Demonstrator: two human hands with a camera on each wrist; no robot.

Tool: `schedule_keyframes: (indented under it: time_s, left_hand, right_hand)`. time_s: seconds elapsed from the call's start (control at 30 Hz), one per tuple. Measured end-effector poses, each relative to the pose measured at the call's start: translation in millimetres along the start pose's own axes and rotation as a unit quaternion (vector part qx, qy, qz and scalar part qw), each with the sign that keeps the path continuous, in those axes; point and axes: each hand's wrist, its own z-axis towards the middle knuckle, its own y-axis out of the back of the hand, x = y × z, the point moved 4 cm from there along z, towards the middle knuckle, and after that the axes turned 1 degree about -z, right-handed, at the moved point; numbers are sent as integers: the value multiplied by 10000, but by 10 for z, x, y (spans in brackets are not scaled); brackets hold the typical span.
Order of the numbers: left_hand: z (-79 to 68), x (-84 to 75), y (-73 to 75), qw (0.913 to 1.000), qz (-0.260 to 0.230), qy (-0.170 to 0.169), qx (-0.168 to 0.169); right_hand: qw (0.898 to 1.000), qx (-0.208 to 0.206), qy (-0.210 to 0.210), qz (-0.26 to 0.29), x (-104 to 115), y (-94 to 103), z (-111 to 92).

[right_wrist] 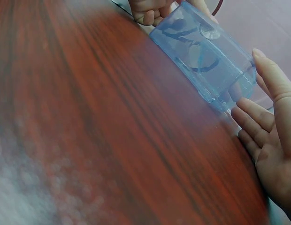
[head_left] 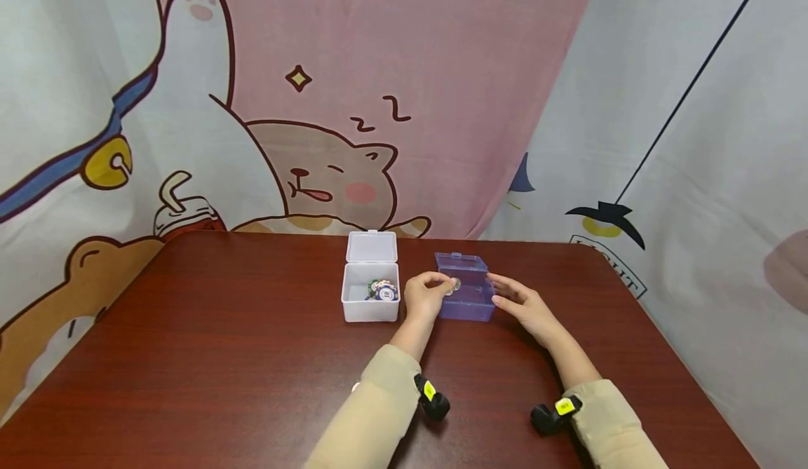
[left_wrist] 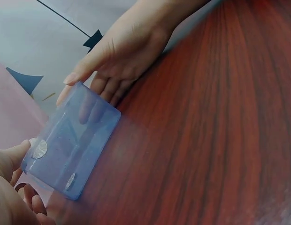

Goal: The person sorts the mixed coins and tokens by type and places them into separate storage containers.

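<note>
My left hand point(head_left: 424, 295) pinches a silver coin point(head_left: 454, 287) between thumb and fingers, inside the left rim of a clear purple box point(head_left: 466, 310). Its hinged lid point(head_left: 463, 263) stands raised at the back. Through the box's wall in the left wrist view, the coin point(left_wrist: 40, 149) appears near the top edge, and a second silvery shape point(left_wrist: 70, 181) appears lower down. My right hand point(head_left: 527, 310) rests against the box's right side, fingers extended, with the thumb at the front corner. The right wrist view shows those fingers point(right_wrist: 251, 115) beside the box's end wall.
Left of the purple box stands a white box point(head_left: 370, 310) with its lid up, holding several patterned poker chips point(head_left: 384, 290). Both boxes are on a dark red-brown wooden table point(head_left: 252, 357). A printed cartoon cloth point(head_left: 467, 69) hangs behind the table's far edge.
</note>
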Motion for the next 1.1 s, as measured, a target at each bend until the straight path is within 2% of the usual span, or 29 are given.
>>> schedule_keyframes:
  time_s: [0.13,0.3,0.67,0.8,0.93,1.1]
  left_hand:
    - [-1,-16,-11,9997,224,-84,-23]
    - [2,-24,-26,9996,233,-152,2]
    - [-13,-31,2,9950,789,-610,-68]
    - [-27,-41,7,9955,695,-646,-81]
    - [-45,-35,9,9975,470,-536,-10]
    - [-75,-24,32,9988,286,-380,81]
  right_hand:
    - [10000,-8,-7,-31,2,1,-1]
    - [10000,8,27,-13,-1,3,-6]
    - [10000,21,-29,76,5,-2,1]
    - [9999,66,-46,99,133,-19,-20]
    - [9999,104,-55,34,261,-42,-46]
    - [10000,79,-26,31,169,-27,-23]
